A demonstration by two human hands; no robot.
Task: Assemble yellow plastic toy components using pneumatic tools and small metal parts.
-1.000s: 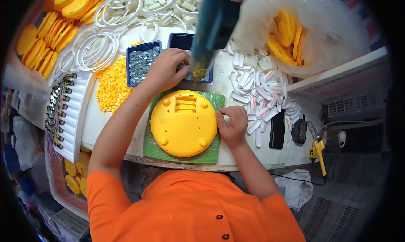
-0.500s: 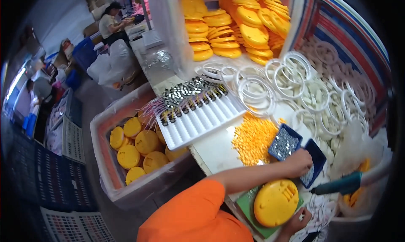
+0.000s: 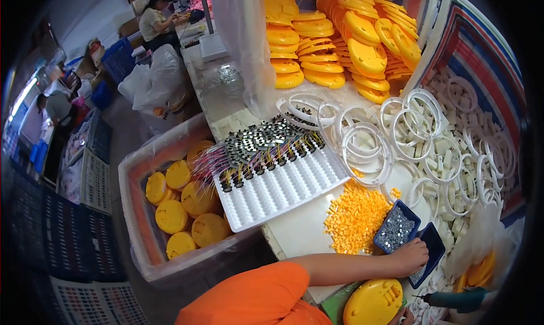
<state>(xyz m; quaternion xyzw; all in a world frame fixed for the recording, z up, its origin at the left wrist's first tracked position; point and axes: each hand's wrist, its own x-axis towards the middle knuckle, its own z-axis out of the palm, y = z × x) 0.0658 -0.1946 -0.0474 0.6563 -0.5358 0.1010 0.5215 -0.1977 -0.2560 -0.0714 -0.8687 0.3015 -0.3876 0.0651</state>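
Observation:
My left hand, at the end of an orange-sleeved arm, is in the right-hand dark blue tray of small metal screws. Its fingers are curled down and closed; whatever is between them is hidden. A round yellow plastic casing with small slots and holes lies on a green board below that arm. My right hand shows only in part at the lower edge, against the casing's right side; most of its fingers are hidden. To its right, a teal electric screwdriver points left toward the casing.
Another blue tray of metal pieces stands beside a heap of small orange parts. A white ridged tray holds wired parts. White rings, stacked yellow casings and a lined bin of casings surround the worktop.
The view has shifted, so the worktop sits lower in the picture. My left hand stays at the screw tray, and less of my right hand and the casing shows.

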